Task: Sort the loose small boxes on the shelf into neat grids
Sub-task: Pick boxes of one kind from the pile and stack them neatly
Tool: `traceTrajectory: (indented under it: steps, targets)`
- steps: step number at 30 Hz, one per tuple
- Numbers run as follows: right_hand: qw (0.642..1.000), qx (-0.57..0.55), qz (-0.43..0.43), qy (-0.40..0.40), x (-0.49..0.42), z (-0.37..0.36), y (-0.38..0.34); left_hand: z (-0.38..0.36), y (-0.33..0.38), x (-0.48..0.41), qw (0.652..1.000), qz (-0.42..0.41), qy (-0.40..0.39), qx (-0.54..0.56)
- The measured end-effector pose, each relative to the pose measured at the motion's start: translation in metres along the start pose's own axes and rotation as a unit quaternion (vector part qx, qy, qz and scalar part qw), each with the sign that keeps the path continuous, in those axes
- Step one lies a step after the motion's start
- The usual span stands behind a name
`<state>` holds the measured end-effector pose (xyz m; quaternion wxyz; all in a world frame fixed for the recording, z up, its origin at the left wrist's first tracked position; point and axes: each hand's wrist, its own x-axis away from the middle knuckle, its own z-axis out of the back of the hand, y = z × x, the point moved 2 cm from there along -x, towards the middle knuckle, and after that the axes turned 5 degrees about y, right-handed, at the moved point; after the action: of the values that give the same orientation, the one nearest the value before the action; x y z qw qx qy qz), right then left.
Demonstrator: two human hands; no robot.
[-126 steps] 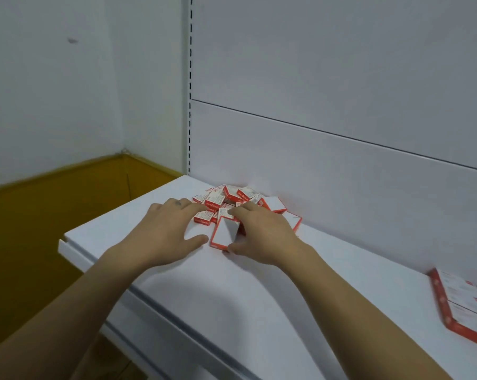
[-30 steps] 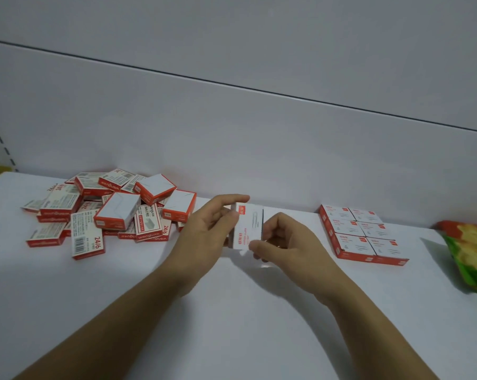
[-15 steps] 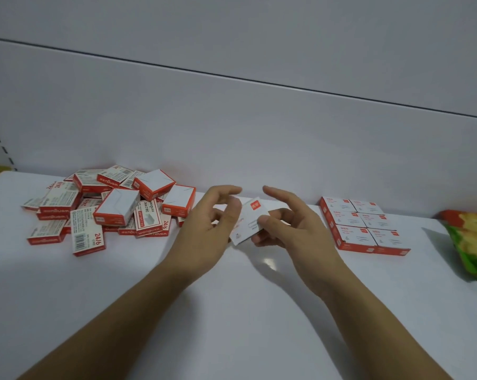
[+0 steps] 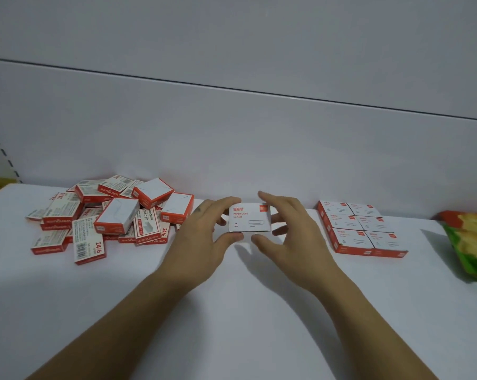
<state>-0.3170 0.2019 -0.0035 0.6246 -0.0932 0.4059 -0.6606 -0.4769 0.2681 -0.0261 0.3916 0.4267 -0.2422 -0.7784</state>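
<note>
While loose staple boxes (image 4: pixel 108 218) lie heaped at the white shelf's (image 4: pixel 231 311) left, left hand (image 4: pixel 201 237) pinching a paper clip box (image 4: pixel 249 218) above mid-shelf between thumb and forefinger, right hand (image 4: pixel 292 231) curved round its right edge, grip unclear, neat box grid (image 4: pixel 360 229) beyond, snack bag (image 4: pixel 470 242) far right.

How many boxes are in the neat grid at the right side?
6, in three rows of two: back row, middle row, front row. I cannot tell whether others lie beneath.
</note>
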Motion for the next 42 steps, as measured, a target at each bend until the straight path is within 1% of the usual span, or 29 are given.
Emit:
traceTrajectory:
  steps: [3, 6, 8, 10, 13, 15, 17, 19, 22, 25, 29, 31, 34, 36, 39, 42]
  targets:
    - [0.997, 0.052, 0.054, 0.024, -0.002, 0.002, -0.001, -0.005, 0.002, -0.001, 1.000, 0.006, -0.004, -0.001]
    - [0.993, 0.090, 0.069, 0.038, -0.006, 0.011, -0.003, -0.012, 0.012, -0.006, 1.000, 0.009, -0.001, -0.006]
    - [0.986, 0.139, 0.083, 0.044, -0.013, 0.019, -0.002, -0.017, 0.020, -0.015, 1.000, -0.002, 0.000, -0.025]
    - [0.981, 0.171, 0.081, 0.043, -0.022, 0.028, 0.003, -0.024, 0.027, -0.026, 0.999, -0.015, -0.005, -0.045]
    - [0.978, 0.194, 0.069, 0.030, -0.032, 0.042, 0.014, -0.039, 0.038, -0.041, 0.998, -0.021, -0.021, -0.051]
    - [0.980, 0.189, 0.053, 0.028, -0.037, 0.056, 0.027, -0.052, 0.046, -0.049, 0.998, -0.013, -0.036, -0.051]
    - [0.982, 0.186, 0.023, 0.030, -0.042, 0.074, 0.044, -0.067, 0.053, -0.053, 0.997, -0.001, -0.049, -0.053]
    - [0.981, 0.192, -0.011, 0.031, -0.048, 0.091, 0.065, -0.084, 0.058, -0.055, 0.997, -0.009, -0.056, -0.056]
    - [0.975, 0.216, -0.047, 0.027, -0.053, 0.107, 0.096, -0.109, 0.064, -0.052, 0.994, -0.009, -0.077, -0.078]
    - [0.971, 0.233, -0.059, 0.009, -0.057, 0.113, 0.120, -0.129, 0.069, -0.045, 0.990, 0.002, -0.093, -0.108]
    - [0.974, 0.209, -0.086, 0.012, -0.060, 0.111, 0.143, -0.140, 0.067, -0.037, 0.971, -0.061, -0.119, -0.200]
    - [0.974, 0.209, -0.086, 0.014, -0.061, 0.107, 0.151, -0.138, 0.064, -0.036, 0.964, -0.071, -0.127, -0.225]
    - [0.975, 0.200, -0.097, 0.028, -0.058, 0.103, 0.152, -0.137, 0.064, -0.033, 0.958, -0.076, -0.132, -0.242]
    - [0.971, 0.220, -0.092, 0.030, -0.057, 0.102, 0.152, -0.138, 0.065, -0.033, 0.957, -0.091, -0.126, -0.245]
    - [0.970, 0.217, -0.110, 0.014, -0.055, 0.102, 0.153, -0.140, 0.065, -0.031, 0.953, -0.124, -0.118, -0.250]
    - [0.966, 0.223, -0.129, -0.021, -0.055, 0.105, 0.154, -0.142, 0.065, -0.029, 0.949, -0.118, -0.132, -0.262]
